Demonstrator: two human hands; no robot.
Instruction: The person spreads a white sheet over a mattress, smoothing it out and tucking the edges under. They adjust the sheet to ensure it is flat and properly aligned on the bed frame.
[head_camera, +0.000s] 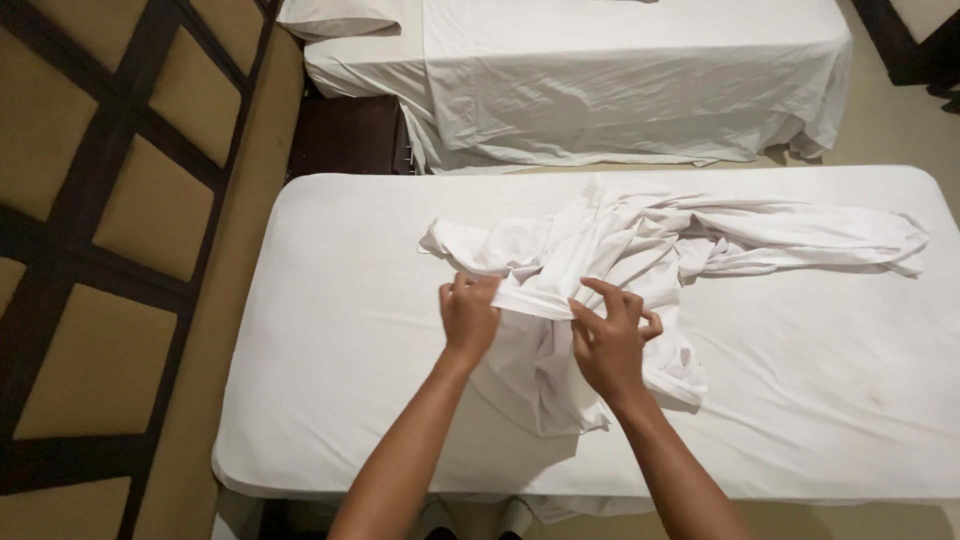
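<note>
A crumpled white sheet (640, 245) lies in a heap across the bare white mattress (350, 330) in front of me. My left hand (467, 318) grips a folded edge of the sheet near the heap's left side. My right hand (607, 340) pinches the same edge a little to the right, fingers curled on the cloth. A loose flap of the sheet hangs down between my forearms toward the mattress's near edge.
A second bed (640, 90) covered with a white sheet stands beyond, with a pillow (335, 18) at its left end. A dark nightstand (345, 135) sits between the beds. A padded wall panel (110, 230) with dark strips runs along the left.
</note>
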